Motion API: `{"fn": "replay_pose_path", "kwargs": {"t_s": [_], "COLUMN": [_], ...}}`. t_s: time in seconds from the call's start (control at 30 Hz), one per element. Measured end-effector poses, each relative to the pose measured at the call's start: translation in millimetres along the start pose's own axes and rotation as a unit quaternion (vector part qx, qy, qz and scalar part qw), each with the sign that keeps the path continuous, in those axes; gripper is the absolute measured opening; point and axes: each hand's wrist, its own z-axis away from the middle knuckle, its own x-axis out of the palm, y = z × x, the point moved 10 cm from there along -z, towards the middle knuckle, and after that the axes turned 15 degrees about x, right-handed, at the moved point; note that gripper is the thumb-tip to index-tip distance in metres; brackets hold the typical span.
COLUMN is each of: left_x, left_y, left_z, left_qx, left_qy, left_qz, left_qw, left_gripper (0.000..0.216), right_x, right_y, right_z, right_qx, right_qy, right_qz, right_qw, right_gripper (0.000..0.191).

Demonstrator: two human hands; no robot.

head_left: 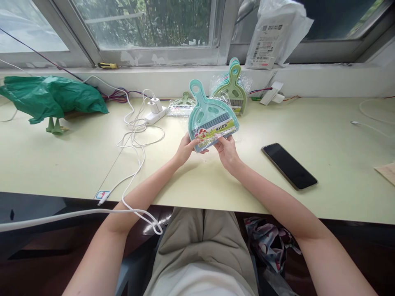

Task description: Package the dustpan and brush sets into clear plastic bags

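Note:
Between my two hands is a mint-green dustpan and brush set in clear plastic wrap, tilted with its handle up and to the left. My left hand grips its lower left corner, thumb on the front. On the lower right edge, my right hand has its thumb over the printed label, fingers behind. Just beyond, a stack of similar sets, an olive-green dustpan in front, leans by the wall in plastic. A smaller green wrapped set lies to the left of the held one.
A black phone lies right of my hands. White cables run from a power strip and hang over the front edge. A green plastic bag is at left. On the sill are a yellow cutter and a white package.

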Motion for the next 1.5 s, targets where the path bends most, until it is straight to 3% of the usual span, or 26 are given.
{"fn": "replay_pose_path", "kwargs": {"t_s": [0.33,0.5,0.73,0.9,1.5], "left_x": [2,0,-3,-2,-3], "left_y": [2,4,7,6,2], "left_z": [0,0,-2,-2,-1], "left_qx": [0.005,0.001,0.008,0.007,0.003], "left_qy": [-0.006,-0.002,0.003,-0.007,-0.002], "left_qz": [-0.002,-0.007,-0.002,-0.001,-0.012], "left_qw": [1.000,1.000,1.000,1.000,1.000], "left_gripper": [0.055,0.056,0.056,0.059,0.057], "right_x": [-17,-24,-10,-10,-13], "right_y": [6,6,1,1,2], "right_z": [-15,-18,-12,-10,-10], "right_qx": [0.030,0.044,0.023,0.011,0.016], "right_qy": [0.027,0.043,0.003,0.012,0.017], "right_qz": [-0.016,-0.021,0.017,0.019,0.003], "right_qw": [0.999,0.998,1.000,1.000,1.000], "right_gripper": [0.022,0.024,0.033,0.039,0.031]}}
